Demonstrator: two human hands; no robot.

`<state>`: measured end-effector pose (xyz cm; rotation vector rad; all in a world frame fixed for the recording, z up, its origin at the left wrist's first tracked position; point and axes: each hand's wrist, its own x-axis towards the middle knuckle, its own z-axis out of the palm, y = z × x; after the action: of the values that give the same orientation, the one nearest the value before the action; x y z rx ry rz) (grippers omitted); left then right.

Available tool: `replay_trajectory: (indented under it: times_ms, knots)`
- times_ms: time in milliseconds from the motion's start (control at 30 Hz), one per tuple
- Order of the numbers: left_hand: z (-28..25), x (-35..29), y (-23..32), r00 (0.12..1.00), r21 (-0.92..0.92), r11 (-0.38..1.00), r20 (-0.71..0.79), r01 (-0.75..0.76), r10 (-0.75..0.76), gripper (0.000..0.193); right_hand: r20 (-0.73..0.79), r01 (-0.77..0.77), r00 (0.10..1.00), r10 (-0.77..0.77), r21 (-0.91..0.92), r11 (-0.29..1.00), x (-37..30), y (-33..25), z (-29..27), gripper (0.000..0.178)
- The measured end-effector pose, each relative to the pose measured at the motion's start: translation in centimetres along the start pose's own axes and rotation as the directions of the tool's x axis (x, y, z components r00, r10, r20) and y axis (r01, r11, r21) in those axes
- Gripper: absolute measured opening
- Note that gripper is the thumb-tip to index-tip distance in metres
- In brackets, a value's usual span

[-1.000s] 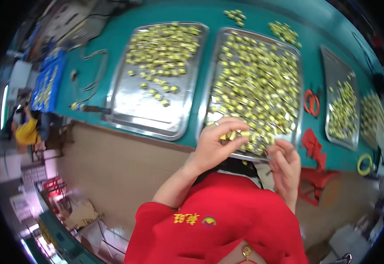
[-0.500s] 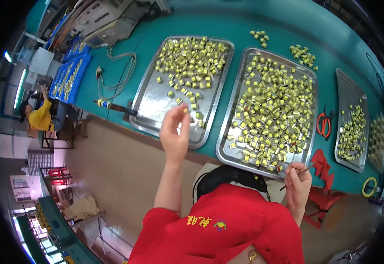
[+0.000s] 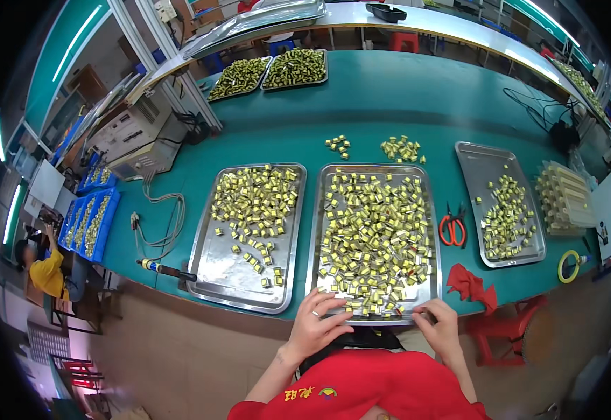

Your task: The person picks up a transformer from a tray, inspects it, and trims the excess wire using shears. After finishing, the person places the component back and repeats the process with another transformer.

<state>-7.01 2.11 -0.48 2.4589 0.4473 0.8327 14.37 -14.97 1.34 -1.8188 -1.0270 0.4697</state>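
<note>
Green table (image 3: 389,98) fills the middle of the view, and behind it runs a white shelf (image 3: 417,17). To the left, a person (image 3: 48,273) in yellow is near some blue bins (image 3: 107,227); between bins and shelf stands a grey machine (image 3: 129,136). Far back on the table are 2 full trays (image 3: 296,85).

Nearer, 3 metal trays carry small yellow parts (image 3: 375,238). Middle tray (image 3: 314,266) is the most covered; left tray (image 3: 211,273) has its near portion mostly bare, and right tray (image 3: 475,171) is tilted to the view. Also 2 little heaps of parts lie on the table behind the middle tray.

Left hand (image 3: 316,323) is at the near edge of the middle tray, its fingers half bent beside the closest parts. Right hand (image 3: 440,327) is at the near right corner, fingers curled, thumb close to the index finger. Whether either hand pinches something, I cannot tell.

Between middle and right trays lie orange-handled pliers (image 3: 452,229), with a red cloth (image 3: 472,287) nearer. Yellow tape (image 3: 562,268) rests at the right, and below the table edge is a red stool (image 3: 487,346).
</note>
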Motion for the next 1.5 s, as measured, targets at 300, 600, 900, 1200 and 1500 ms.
replay_trajectory:
  times_ms: [300, 600, 900, 1200, 1500]
  knots:
    - [1.1, -1.2, -0.3, 1.000, 0.195, 0.981, -0.020, 0.003, 0.001, 0.032, 0.130, 0.170, 0.981, -0.145, -0.206, 0.964, -0.5, 1.8, 0.6, 0.024]
    - [2.5, -2.6, -0.2, 0.992, 0.180, 0.983, -0.126, 0.027, -0.004, 0.034, 0.001, 0.270, 0.958, -0.288, -0.347, 0.898, -1.7, 2.2, 1.7, 0.019]
    - [3.1, -2.5, -1.1, 0.991, 0.154, 0.988, -0.135, -0.004, 0.025, 0.035, -0.038, 0.322, 0.933, -0.359, -0.362, 0.875, -1.0, 2.4, 1.9, 0.018]
    - [3.8, -2.8, -0.9, 0.992, 0.133, 0.991, -0.125, -0.004, 0.020, 0.032, -0.064, 0.308, 0.932, -0.358, -0.384, 0.870, -1.4, 2.5, 2.0, 0.018]
    - [2.6, -2.1, -0.6, 0.998, 0.087, 0.996, -0.064, -0.014, 0.019, 0.019, 0.047, 0.048, 0.998, -0.042, -0.146, 0.988, 0.7, 0.5, 0.1, 0.021]
